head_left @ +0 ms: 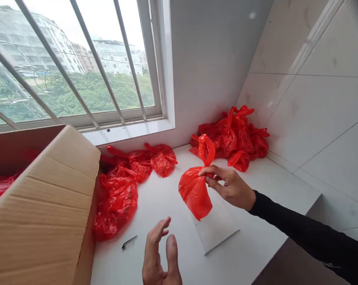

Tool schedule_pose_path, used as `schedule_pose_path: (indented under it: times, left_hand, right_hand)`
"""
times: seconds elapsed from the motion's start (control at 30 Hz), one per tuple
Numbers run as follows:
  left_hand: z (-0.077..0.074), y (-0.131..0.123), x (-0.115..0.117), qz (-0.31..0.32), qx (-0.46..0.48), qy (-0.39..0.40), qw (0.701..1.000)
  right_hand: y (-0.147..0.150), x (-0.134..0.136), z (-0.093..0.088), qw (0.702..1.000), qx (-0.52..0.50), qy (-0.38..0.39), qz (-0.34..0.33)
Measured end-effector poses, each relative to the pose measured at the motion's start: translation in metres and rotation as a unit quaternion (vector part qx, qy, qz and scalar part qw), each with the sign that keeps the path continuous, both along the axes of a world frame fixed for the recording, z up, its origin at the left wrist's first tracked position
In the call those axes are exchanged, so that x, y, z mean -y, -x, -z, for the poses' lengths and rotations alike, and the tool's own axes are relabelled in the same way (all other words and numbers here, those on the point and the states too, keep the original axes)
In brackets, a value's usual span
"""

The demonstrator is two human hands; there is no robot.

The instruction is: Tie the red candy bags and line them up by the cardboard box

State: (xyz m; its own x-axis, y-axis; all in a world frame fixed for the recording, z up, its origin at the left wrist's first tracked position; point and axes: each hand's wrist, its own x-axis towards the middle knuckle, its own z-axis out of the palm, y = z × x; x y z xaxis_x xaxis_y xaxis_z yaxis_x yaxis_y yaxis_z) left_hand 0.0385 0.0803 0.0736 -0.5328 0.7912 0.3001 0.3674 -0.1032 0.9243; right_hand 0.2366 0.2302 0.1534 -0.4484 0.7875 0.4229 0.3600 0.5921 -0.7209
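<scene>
Pinched at its neck between the thumb and fingers of my right hand point(230, 186) hangs a red plastic bag point(195, 190), its looped handle sticking up above the grip. It is held over a flat white sheet or pad point(218, 229) on the white tabletop point(163, 202). What the bag contains does not show. Lower down, my left hand point(161, 253) is raised over the front of the table, thumb and fingers apart, holding nothing. A black pen point(129, 242) lies to the left of that hand.
An open cardboard box point(48, 206) with red bags inside stands at the left. Beside it lie several tied red bags point(116, 202) in a row. Another heap of red bags point(233, 136) fills the back corner. A barred window point(107, 63) is behind, a tiled wall point(315, 114) at right.
</scene>
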Motion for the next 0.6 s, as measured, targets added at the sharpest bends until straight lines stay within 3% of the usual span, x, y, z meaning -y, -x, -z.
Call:
schedule_pose_path:
  times: [0.13, 0.27, 0.4, 0.6]
  left_hand:
    - [-0.021, -0.026, 0.021, 0.110, -0.066, 0.084, 0.988]
    - [-0.012, -0.036, 0.040, 0.154, -0.080, 0.138, 0.975]
    - [0.000, -0.040, 0.051, 0.168, -0.079, 0.138, 0.973]
    - [0.002, -0.043, 0.051, 0.181, -0.060, 0.149, 0.970]
  right_hand:
    - [-0.001, 0.080, 0.046, 0.989, -0.029, 0.077, -0.124]
    - [-0.012, 0.117, 0.075, 0.979, -0.040, 0.120, -0.157]
    - [-0.023, 0.126, 0.079, 0.980, -0.034, 0.118, -0.155]
    - [-0.030, 0.125, 0.067, 0.981, -0.096, 0.138, -0.101]
